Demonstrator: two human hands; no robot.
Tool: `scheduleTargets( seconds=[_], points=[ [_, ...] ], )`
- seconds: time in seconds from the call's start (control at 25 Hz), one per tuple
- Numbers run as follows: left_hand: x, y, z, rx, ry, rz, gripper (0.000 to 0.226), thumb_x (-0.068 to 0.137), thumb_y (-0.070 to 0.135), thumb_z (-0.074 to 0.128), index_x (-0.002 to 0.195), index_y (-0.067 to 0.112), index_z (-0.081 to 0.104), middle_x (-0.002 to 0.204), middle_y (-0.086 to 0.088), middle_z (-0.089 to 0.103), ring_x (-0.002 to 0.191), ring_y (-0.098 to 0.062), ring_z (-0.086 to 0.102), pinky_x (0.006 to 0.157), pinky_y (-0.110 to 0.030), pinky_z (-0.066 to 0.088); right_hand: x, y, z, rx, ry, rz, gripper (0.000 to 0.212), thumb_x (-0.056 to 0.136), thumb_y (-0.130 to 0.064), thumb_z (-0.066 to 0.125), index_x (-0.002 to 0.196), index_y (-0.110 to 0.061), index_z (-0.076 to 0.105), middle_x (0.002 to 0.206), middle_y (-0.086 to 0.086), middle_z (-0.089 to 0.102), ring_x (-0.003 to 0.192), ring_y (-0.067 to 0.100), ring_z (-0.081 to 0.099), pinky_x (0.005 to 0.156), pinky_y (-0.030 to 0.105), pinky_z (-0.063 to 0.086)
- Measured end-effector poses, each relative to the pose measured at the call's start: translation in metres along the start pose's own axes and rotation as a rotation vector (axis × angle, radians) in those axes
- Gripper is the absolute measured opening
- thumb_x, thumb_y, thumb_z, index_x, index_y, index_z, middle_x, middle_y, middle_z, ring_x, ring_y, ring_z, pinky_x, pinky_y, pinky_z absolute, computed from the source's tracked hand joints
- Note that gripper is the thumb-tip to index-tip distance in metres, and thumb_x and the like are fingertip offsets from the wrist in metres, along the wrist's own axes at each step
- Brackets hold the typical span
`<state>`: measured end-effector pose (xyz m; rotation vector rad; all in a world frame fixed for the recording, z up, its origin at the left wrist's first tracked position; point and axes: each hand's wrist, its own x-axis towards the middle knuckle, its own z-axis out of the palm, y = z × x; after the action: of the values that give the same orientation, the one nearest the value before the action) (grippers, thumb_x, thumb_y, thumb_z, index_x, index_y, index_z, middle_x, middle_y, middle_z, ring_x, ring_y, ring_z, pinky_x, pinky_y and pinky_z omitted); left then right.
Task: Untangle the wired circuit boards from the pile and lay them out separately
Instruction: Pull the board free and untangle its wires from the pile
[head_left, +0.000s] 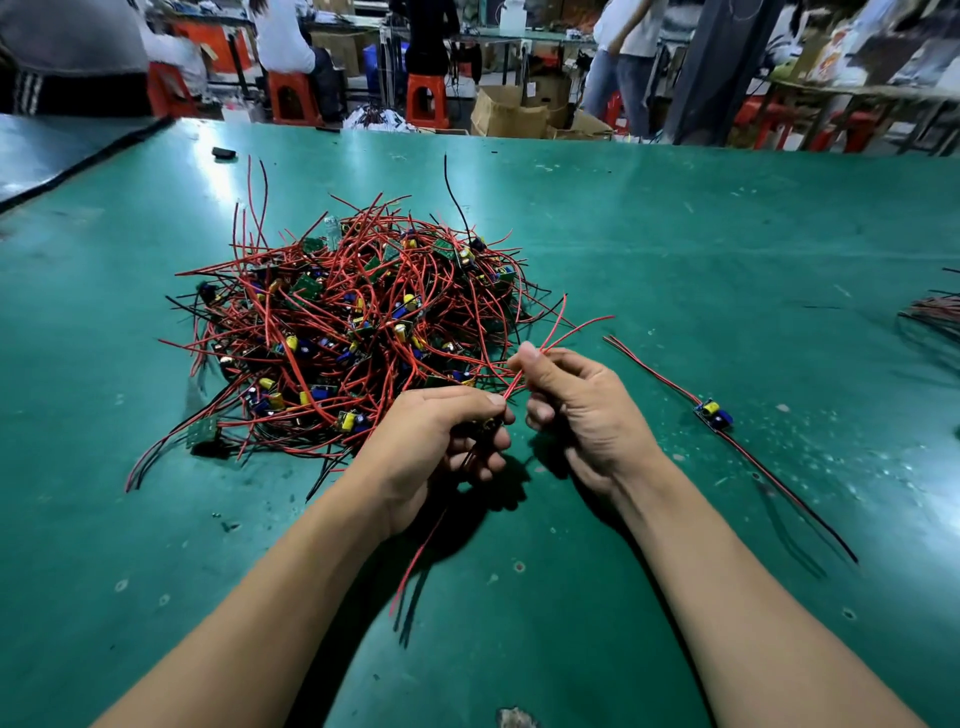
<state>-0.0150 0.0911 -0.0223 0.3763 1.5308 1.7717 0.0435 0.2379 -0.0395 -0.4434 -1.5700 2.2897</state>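
As left hand (441, 436) and right hand (582, 410) pinch red wires (513, 385), pile (353, 322) edge seemingly touches them.

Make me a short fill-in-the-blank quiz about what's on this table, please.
1. The table is ___ in colour.
2. The pile looks mostly ___.
3. A single board lies alone to the ___ of the pile.
4. The left hand and the right hand both hold red ___.

Missing words: green; red; right; wires
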Motion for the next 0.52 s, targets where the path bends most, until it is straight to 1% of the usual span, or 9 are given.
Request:
scheduleTargets(
  seconds=[0.04, 0.16, 0.32, 0.4, 0.48, 0.52],
  points=[
    [-0.0005, 0.0005, 0.0009, 0.003, -0.008, -0.003, 0.017, 0.09, 0.01, 0.061, 0.077, 0.007, 0.071, 0.064, -0.011, 0.062, 0.051, -0.02, 0.057, 0.047, -0.023, 0.047, 0.0024, -0.0003, 0.0012, 0.096, 0.017, -0.022, 0.023, 0.077, -0.03, 0.074, 0.085, -0.009, 0.067, 0.052, -0.007, 0.052, 0.038, 0.005, 0.035, 0.036, 0.019, 0.027],
    [-0.0011, 0.0015, 0.0036, 0.008, -0.029, -0.004, 0.015, 0.09, 0.01, 0.06, 0.079, 0.005, 0.069, 0.065, -0.011, 0.062, 0.052, -0.021, 0.056, 0.048, -0.023, 0.047, 0.0071, -0.0041, 0.0009, 0.331, 0.05, -0.039, 0.022, 0.077, -0.021, 0.071, 0.087, -0.007, 0.058, 0.058, -0.007, 0.061, 0.038, 0.002, 0.037, 0.041, 0.015, 0.031],
    [-0.0022, 0.0025, 0.004, 0.035, -0.031, 0.01, 0.015, 0.091, 0.01, 0.06, 0.081, 0.004, 0.07, 0.066, -0.012, 0.063, 0.053, -0.022, 0.056, 0.049, -0.023, 0.046, 0.0098, -0.006, -0.0014, 0.421, 0.132, -0.026, 0.025, 0.073, -0.022, 0.074, 0.086, -0.009, 0.057, 0.057, -0.008, 0.058, 0.037, 0.001, 0.035, 0.039, 0.015, 0.031],
    [-0.0021, 0.0022, 0.004, 0.03, -0.013, 0.013, 0.015, 0.09, 0.008, 0.062, 0.08, 0.003, 0.07, 0.065, -0.012, 0.063, 0.053, -0.022, 0.056, 0.048, -0.022, 0.046, 0.0111, -0.0059, -0.0022, 0.349, 0.175, -0.046, 0.022, 0.077, -0.023, 0.074, 0.085, -0.01, 0.058, 0.059, -0.009, 0.06, 0.038, 0.003, 0.037, 0.039, 0.016, 0.033],
    [-0.0014, 0.0008, 0.004, 0.02, 0.014, 0.022, 0.014, 0.09, 0.005, 0.062, 0.08, 0.001, 0.071, 0.064, -0.013, 0.063, 0.052, -0.023, 0.056, 0.048, -0.022, 0.047, 0.0112, -0.0041, -0.0042, 0.138, 0.246, -0.1, 0.014, 0.09, -0.022, 0.07, 0.084, -0.01, 0.064, 0.058, -0.009, 0.06, 0.04, 0.005, 0.041, 0.041, 0.017, 0.035],
    [-0.001, -0.0002, 0.0041, 0.018, 0.027, 0.03, 0.013, 0.089, 0.004, 0.062, 0.079, 0.0, 0.071, 0.064, -0.014, 0.063, 0.052, -0.023, 0.056, 0.048, -0.022, 0.047, 0.0114, -0.0024, -0.006, -0.002, 0.283, -0.133, 0.017, 0.095, -0.024, 0.066, 0.084, -0.012, 0.069, 0.055, -0.008, 0.058, 0.041, 0.007, 0.043, 0.041, 0.018, 0.036]
  ],
)
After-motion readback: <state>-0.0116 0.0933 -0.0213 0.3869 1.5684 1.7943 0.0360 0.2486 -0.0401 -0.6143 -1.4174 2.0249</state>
